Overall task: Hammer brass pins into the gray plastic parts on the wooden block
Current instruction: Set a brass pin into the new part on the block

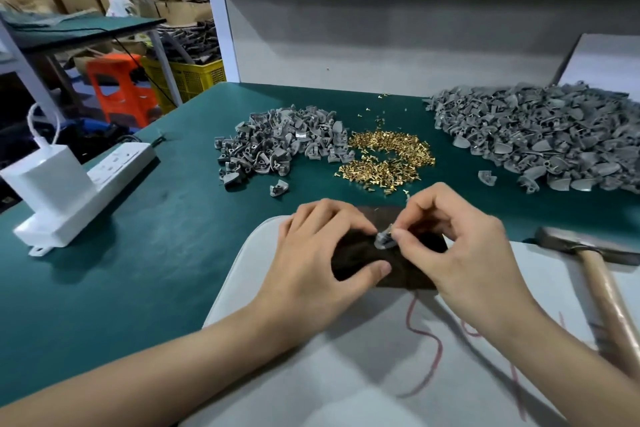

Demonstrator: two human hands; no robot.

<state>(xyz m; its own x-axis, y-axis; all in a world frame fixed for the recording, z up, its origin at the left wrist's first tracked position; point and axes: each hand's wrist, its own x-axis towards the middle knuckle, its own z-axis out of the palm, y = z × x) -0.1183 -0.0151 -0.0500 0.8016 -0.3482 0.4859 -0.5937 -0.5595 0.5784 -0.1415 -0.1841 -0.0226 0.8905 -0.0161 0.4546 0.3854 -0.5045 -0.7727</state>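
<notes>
Gray plastic part (383,240) lies on wooden block (410,276), pinched by right hand (460,243); left hand (318,253) grips block.

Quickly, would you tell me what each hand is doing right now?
Left hand: grips the wooden block.
Right hand: pinches the gray plastic part on it.

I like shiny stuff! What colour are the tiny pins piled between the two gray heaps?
The pins are shiny gold, like brass; the head view shows them best.
</notes>
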